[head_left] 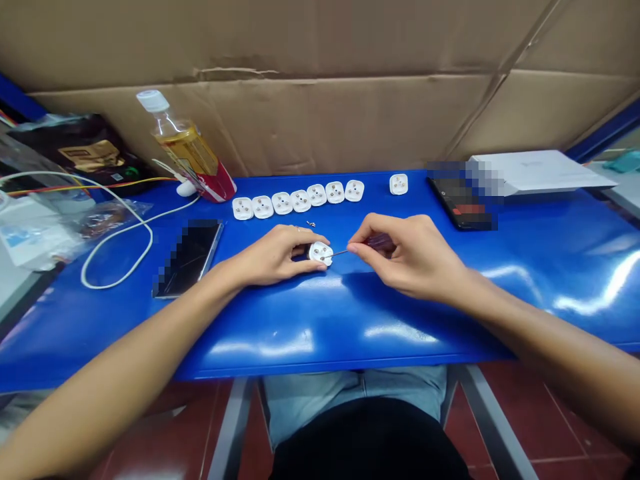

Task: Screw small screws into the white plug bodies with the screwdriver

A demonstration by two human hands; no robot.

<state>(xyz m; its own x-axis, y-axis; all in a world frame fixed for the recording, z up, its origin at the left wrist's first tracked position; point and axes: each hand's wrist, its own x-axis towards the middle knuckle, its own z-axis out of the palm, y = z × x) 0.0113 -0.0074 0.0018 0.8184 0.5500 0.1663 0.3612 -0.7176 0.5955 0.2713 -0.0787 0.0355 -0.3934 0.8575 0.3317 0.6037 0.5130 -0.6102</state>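
My left hand is clamping a white plug between fingers and thumb, and it is resting on the blue table at 12 o'clock from my lap. My right hand is pinching a screwdriver with a dark red handle, and I am bringing its thin shaft across to the plug's face. My hands are working close together, just apart from each other, with only the tool bridging them.

Tiny metal screws are lying just past my left fingers, at 12 o'clock from the plug. Seven more plugs are sitting in a row beyond them, running from 11 to 12 o'clock, and one lone plug is sitting at 1 o'clock.

A phone is lying at 9 o'clock, its screen pixelated, and a second phone is lying at 2 o'clock, partly pixelated too, next to a white envelope. A bottle with a white cap is tilting at 11 o'clock, and a white cable is looping around at 9 o'clock, near plastic bags at the table's far left. Cardboard is standing behind it all, while my jeans are showing at 6 o'clock
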